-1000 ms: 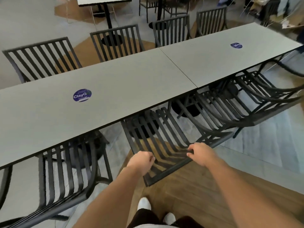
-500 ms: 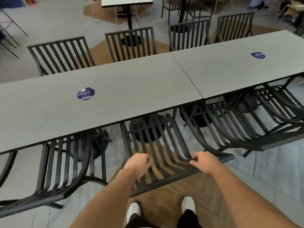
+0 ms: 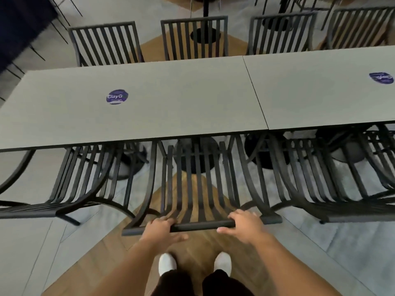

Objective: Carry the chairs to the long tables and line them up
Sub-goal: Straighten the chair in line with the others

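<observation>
A: Start at the fingers. What have they got?

B: The left hand [image 3: 160, 228] has its fingers curled over the top rail [image 3: 202, 227] of the chair [image 3: 197, 184], thumb out on the near side. The right hand [image 3: 243, 223] lies on the same rail further along; its fingers [image 3: 238, 214] drape over the far edge and the thumb points inward along the near side. I'd call that a looser hold than the left, but both are clamped on the rail.

A: And how would the chair handle?

B: It looks like slatted metal, so stiff, probably fairly heavy, nothing fragile. The rail is smooth and rounded, so it could slide in a loose grip. Two hands set apart on it is the sensible hold, since it keeps the chair from swinging.

A: Where does it stand?

B: Square to the near edge of the counter [image 3: 149, 107], seat front tucked under it, between a left chair [image 3: 81, 189] and a right chair [image 3: 316, 184].

A: Room to move?

B: Tight sideways. The right neighbour's frame sits just beside this one, and the left is near. Forward, the counter edge and the round pedestal base [image 3: 195, 159] beneath limit any further push. Behind, only the person's shoes [image 3: 167, 263] on the wood floor [image 3: 102, 259], so backing out is free. Far chairs [image 3: 193, 37] line the opposite side already.
</observation>
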Demonstrator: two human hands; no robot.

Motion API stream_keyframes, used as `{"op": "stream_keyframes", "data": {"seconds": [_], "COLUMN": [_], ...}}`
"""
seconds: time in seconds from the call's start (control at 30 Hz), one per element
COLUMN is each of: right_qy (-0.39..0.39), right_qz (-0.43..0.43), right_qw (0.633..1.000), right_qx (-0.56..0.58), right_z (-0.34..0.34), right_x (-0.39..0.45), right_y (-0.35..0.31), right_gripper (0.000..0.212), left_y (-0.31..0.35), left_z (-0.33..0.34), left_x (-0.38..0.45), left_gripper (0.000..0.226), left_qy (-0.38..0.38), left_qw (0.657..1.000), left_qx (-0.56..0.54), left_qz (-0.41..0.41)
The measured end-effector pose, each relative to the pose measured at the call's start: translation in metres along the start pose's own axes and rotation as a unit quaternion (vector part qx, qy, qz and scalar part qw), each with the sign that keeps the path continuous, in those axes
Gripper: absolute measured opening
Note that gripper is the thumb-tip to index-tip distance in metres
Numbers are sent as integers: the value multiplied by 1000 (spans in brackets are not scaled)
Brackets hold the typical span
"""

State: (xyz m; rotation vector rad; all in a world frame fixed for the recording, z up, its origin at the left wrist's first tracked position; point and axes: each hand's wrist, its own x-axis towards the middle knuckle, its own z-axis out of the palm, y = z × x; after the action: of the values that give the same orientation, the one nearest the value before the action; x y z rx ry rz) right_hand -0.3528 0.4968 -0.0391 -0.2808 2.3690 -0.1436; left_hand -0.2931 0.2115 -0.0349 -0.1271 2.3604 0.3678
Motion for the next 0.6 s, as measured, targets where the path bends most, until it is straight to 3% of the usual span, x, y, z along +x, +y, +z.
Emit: {"op": "stream_keyframes", "data": {"seconds": [0.1, 0.3, 0.6], "right_qy": [13, 34, 67], "right_qz": [2, 36, 58], "right_qw": [1000, 997, 993], "right_qx": [-8, -65, -79], "right_z": [8, 10, -8], "right_x": [7, 19, 42], "right_y": [0, -3, -8], "right_gripper": [80, 35, 28], "left_y": [-1, -1, 2], "left_z": [7, 14, -4], "left_x": [14, 31, 54], "left_gripper": [50, 37, 30], "left_qy": [9, 18, 48], "left_qw": [1000, 992, 990], "left_qx": [22, 111, 120], "left_qz": [-17, -55, -58]}}
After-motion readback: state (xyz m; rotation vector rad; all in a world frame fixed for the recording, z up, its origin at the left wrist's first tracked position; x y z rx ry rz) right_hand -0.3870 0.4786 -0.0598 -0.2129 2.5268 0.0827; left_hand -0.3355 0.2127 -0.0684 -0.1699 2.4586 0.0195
